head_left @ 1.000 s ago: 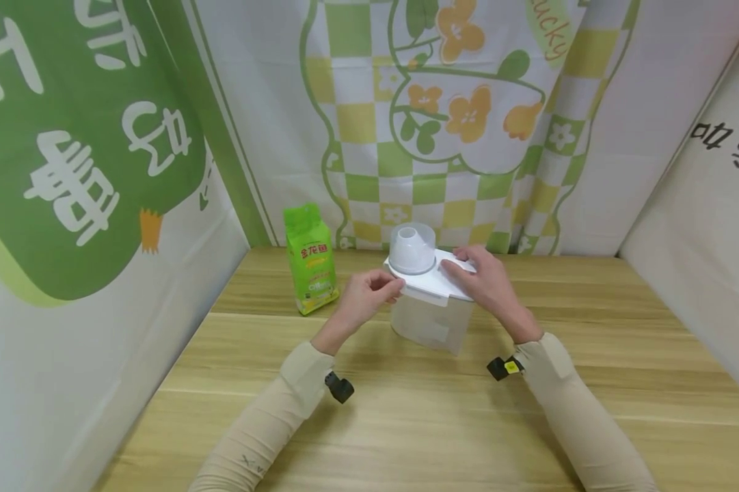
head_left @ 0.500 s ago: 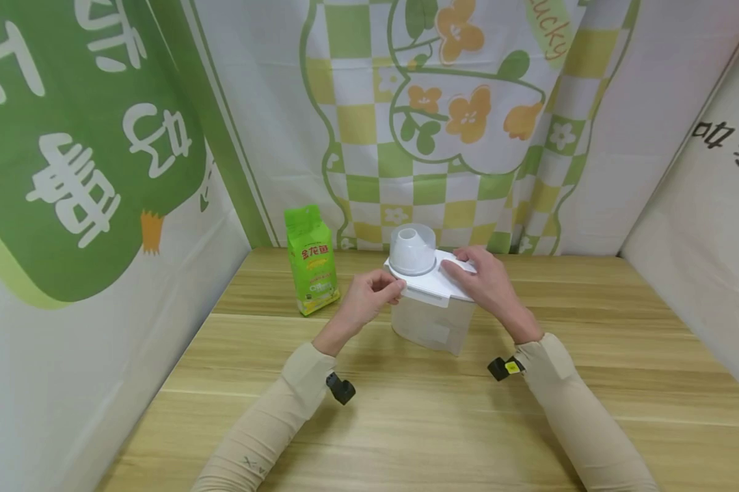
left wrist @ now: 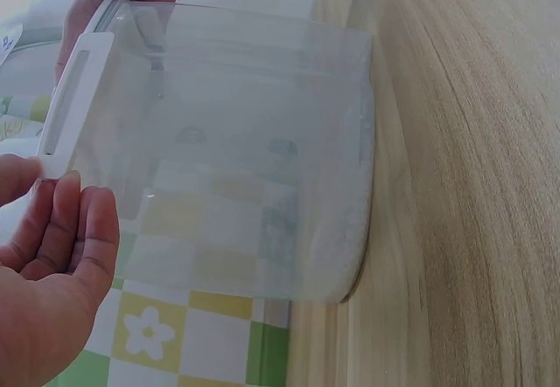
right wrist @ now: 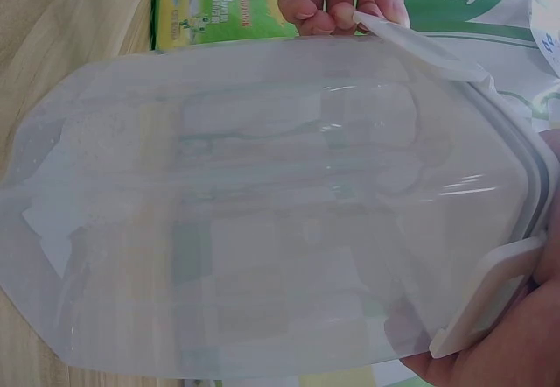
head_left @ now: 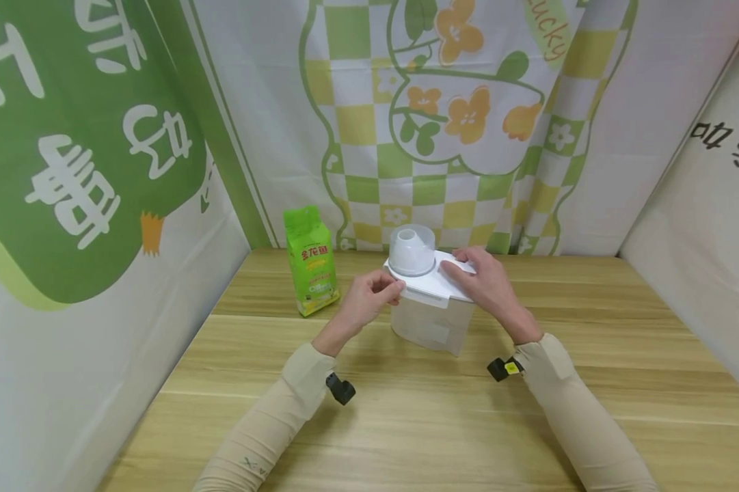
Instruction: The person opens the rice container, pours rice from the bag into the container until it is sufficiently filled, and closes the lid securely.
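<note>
A translucent plastic storage container [head_left: 427, 324] with a white lid [head_left: 433, 280] stands on the table. A clear cup [head_left: 413, 251] with a white cone inside sits at the lid's left end. My left hand [head_left: 369, 295] pinches the left end of the white latch [left wrist: 79, 98] on the lid's front edge with thumb and forefinger. In the right wrist view that latch angles out from the container wall. My right hand [head_left: 486, 280] grips the lid's right end, thumb on top, beside a second latch [right wrist: 490, 295]. Some of its fingers are hidden behind the container.
A green and yellow printed bag [head_left: 312, 263] stands upright left of the container. The wooden table [head_left: 418, 424] meets a checked, flowered curtain [head_left: 369, 137] just behind. Printed cloth walls [head_left: 160, 328] close in both sides.
</note>
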A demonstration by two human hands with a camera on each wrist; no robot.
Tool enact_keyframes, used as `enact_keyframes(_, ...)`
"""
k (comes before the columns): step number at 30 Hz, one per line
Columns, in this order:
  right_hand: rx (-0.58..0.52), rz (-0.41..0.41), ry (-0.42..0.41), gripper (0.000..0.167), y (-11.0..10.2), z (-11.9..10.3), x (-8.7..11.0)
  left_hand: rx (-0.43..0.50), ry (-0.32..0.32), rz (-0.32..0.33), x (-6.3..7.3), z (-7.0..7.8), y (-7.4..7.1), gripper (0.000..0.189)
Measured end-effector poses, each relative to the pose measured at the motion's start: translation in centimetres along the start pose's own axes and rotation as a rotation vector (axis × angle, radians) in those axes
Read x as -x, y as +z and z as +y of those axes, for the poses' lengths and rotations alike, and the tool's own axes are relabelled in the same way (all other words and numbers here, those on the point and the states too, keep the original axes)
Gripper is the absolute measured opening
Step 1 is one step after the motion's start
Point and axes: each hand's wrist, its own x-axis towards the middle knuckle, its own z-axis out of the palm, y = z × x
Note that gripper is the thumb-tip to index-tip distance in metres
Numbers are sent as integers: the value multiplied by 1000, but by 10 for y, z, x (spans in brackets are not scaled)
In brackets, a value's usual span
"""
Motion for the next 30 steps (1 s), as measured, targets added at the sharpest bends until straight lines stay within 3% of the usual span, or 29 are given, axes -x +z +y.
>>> enact_keyframes(14, -11, 19, -14, 30, 1, 0, 0, 6, -8, -4, 1, 4, 1, 22)
enact_keyframes(24, 0, 8, -18, 31, 2, -1, 1, 27, -128, -5, 3, 10, 2, 24)
enact_keyframes(30, 12, 20, -59, 29, 1, 0, 0, -15, -134, -11, 1, 11, 2, 23)
